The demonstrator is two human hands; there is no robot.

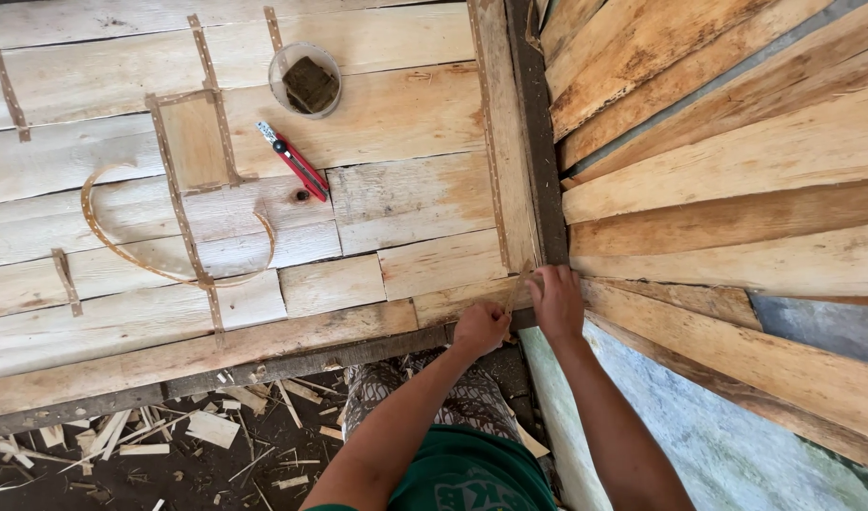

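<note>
Red utility knife, plastic cup, perhaps wood scraps.

Soft, even daylight fills the view, without glare; shadows are weak. The picture is sharp, with edges bent by the wide lens.

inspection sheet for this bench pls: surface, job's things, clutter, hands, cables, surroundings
surface: pale plank bench with thin perforated strips nailed along the seams.
job's things: thin strip at the bench's near right corner, under both hands.
clutter: red utility knife; clear round tub with a dark block inside; loose curved strip.
hands: left hand fisted at the bench edge; right hand flat on the corner, fingers on the strip.
cables: nothing seen.
surroundings: stacked boards leaning at right; wood offcuts on the dark floor below.
</note>
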